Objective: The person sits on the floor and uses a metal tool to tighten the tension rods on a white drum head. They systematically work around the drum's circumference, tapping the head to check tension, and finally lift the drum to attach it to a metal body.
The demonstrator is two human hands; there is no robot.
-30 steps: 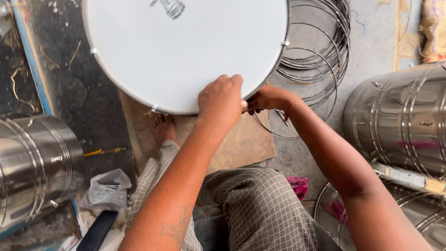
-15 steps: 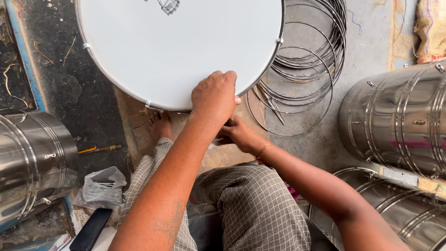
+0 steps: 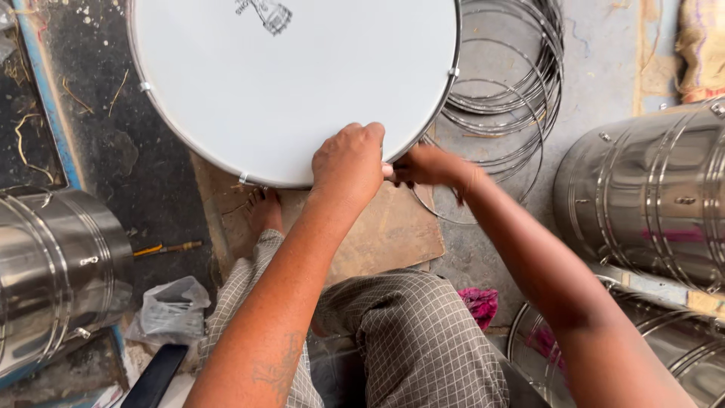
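While the left hand lay pressed flat on the drum's near rim, the right hand had come back up from below to the rim's edge, fingers curled; what it pinched was hidden.

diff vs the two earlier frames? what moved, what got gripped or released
The right hand dipped below the drum rim half a second ago and has come back up to the near rim, beside the left hand. The left hand stayed on the rim throughout. The drum, wire hoops and steel shells kept their places. Nothing visibly let go.
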